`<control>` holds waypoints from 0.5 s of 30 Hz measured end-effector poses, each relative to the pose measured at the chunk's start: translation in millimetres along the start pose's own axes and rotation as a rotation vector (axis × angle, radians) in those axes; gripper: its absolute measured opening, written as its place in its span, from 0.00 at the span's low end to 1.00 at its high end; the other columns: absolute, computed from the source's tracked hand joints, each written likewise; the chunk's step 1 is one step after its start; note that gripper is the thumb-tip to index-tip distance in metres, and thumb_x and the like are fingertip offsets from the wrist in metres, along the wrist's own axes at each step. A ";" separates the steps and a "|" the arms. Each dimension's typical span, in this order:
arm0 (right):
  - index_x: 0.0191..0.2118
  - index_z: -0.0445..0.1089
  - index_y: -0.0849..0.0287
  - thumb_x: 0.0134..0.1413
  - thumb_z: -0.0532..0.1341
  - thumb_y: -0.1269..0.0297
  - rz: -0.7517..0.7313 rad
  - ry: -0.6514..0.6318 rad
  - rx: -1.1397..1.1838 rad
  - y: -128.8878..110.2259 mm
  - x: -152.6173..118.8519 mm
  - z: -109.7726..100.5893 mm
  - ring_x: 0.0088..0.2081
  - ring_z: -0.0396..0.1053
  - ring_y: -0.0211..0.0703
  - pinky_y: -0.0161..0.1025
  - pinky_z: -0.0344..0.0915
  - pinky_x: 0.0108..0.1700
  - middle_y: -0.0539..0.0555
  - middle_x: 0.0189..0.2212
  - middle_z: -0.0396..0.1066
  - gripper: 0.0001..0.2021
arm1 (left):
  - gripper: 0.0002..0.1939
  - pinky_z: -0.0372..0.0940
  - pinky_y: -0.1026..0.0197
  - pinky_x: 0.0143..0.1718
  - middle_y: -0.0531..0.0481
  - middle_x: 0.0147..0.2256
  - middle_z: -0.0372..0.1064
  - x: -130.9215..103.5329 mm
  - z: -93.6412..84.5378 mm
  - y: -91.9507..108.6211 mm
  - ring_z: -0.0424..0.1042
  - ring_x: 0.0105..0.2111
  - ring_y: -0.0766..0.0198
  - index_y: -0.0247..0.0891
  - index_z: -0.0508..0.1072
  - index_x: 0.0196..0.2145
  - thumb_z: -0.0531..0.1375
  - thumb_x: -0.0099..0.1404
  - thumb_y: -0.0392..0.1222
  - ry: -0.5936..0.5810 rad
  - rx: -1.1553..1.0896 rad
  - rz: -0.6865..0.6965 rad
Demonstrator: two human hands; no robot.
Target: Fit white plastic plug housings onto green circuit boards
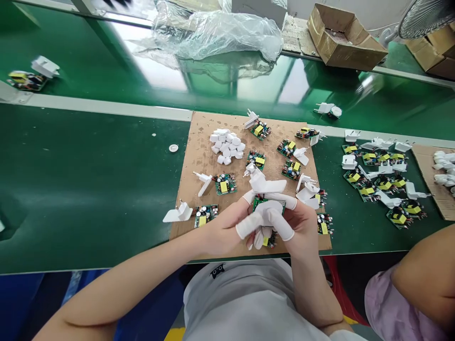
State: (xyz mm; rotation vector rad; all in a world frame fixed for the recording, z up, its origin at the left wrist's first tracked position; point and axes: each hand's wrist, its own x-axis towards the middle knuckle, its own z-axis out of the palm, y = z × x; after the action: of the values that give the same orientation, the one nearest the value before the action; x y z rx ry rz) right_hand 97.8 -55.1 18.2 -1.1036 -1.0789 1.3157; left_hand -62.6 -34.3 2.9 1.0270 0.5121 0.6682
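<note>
Both hands meet above the cardboard sheet, near the bench's front edge, with white covers on several fingertips. My left hand and my right hand are closed around a green circuit board. A white plug piece sticks out at the board's far side. Both thumbs press on a rounded white piece over the board; its exact kind is hard to make out. More boards with yellow-topped parts, such as this circuit board, lie around my hands with white plugs beside them.
A pile of small white pieces sits on the cardboard. Boards with plugs are grouped at the right, near another person's arm. Behind the bench, a green conveyor belt carries a few boards. Plastic wrap and a cardboard box lie beyond.
</note>
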 end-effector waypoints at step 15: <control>0.38 0.81 0.58 0.55 0.66 0.46 0.060 0.024 -0.045 0.0 6.4 6.1 0.14 0.55 0.29 0.31 0.59 0.16 0.49 0.20 0.71 0.19 | 0.37 0.64 0.69 0.19 0.56 0.25 0.63 2.5 1.1 0.3 0.63 0.19 0.71 0.39 0.52 0.68 0.56 0.69 0.59 0.136 0.057 -0.029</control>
State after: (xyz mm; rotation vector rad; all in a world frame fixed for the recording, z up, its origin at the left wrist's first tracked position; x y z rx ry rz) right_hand 91.7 -48.8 19.0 -1.1904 -1.0690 1.3275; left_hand -60.2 -33.0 3.5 1.0300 0.6662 0.7041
